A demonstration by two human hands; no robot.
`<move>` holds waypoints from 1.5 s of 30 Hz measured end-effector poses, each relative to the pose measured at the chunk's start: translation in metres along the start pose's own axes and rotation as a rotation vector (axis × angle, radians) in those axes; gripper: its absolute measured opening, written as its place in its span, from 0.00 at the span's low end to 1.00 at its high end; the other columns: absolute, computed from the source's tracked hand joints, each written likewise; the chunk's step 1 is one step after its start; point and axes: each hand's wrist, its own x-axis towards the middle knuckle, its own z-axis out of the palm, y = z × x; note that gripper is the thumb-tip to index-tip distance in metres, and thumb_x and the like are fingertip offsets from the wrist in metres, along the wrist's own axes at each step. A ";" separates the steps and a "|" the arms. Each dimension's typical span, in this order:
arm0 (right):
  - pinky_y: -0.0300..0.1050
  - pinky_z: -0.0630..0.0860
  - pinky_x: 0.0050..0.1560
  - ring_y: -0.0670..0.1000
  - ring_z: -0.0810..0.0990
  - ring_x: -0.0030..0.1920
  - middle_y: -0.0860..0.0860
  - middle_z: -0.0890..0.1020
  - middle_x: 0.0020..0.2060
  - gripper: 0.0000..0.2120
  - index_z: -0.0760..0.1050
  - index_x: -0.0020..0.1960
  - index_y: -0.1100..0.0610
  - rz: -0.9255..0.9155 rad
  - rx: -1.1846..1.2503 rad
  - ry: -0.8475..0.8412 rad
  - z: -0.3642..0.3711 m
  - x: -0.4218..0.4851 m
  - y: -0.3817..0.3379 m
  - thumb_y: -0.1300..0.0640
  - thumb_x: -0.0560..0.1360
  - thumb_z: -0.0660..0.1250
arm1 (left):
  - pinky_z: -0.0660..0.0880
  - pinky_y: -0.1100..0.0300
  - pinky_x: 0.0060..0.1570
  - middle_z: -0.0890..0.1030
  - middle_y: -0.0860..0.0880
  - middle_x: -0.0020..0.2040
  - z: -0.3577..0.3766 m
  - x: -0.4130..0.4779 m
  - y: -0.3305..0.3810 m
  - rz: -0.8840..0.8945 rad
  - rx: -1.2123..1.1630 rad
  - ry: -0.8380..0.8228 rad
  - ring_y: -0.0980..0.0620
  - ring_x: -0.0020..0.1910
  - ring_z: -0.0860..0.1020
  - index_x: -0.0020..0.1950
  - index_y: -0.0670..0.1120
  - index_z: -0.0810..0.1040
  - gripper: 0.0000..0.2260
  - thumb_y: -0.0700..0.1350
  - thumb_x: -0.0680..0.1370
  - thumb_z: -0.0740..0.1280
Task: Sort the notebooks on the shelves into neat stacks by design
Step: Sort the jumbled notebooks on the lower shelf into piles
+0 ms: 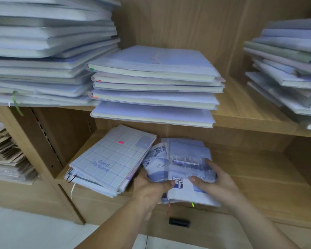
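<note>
Pale wooden shelves (241, 114) hold tall plastic-sleeved stacks (151, 83) above the grip; a grid-patterned stack (111, 159) lies just left of it. On the lower shelf, left hand (151, 189) and right hand (217, 184) clasp the snowy-cover notebooks (187, 159) by opposite edges: thin, seemingly slick and floppy, best squared from the sides.

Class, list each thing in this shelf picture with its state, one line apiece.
left hand, grips the snow-scene notebooks' left edge
right hand, holds their right side
snow-scene notebooks, closed, fanned out unevenly
Good Fortune stack, closed, lying askew
middle upper stack, closed, edges staggered
left upper stack, tall, uneven
right upper stack, untidy
</note>
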 end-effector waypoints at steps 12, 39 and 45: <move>0.39 0.67 0.62 0.45 0.71 0.67 0.45 0.72 0.70 0.40 0.65 0.78 0.47 0.111 0.054 0.052 -0.042 -0.026 0.023 0.53 0.71 0.79 | 0.80 0.53 0.61 0.85 0.61 0.54 0.033 -0.006 0.000 0.190 0.370 -0.255 0.59 0.53 0.83 0.67 0.58 0.75 0.29 0.60 0.67 0.74; 0.46 0.76 0.64 0.49 0.80 0.60 0.45 0.78 0.66 0.27 0.70 0.72 0.40 0.178 -0.019 0.139 -0.015 -0.036 0.023 0.52 0.76 0.74 | 0.66 0.53 0.71 0.61 0.46 0.70 0.023 -0.036 -0.005 0.310 1.111 -0.140 0.44 0.72 0.62 0.83 0.50 0.49 0.36 0.67 0.82 0.52; 0.45 0.72 0.63 0.55 0.76 0.65 0.52 0.75 0.70 0.22 0.71 0.74 0.43 0.219 0.029 0.217 -0.018 -0.037 0.033 0.54 0.81 0.67 | 0.76 0.58 0.61 0.81 0.44 0.65 -0.001 -0.024 0.002 0.170 0.626 -0.152 0.47 0.61 0.81 0.80 0.54 0.64 0.24 0.47 0.84 0.61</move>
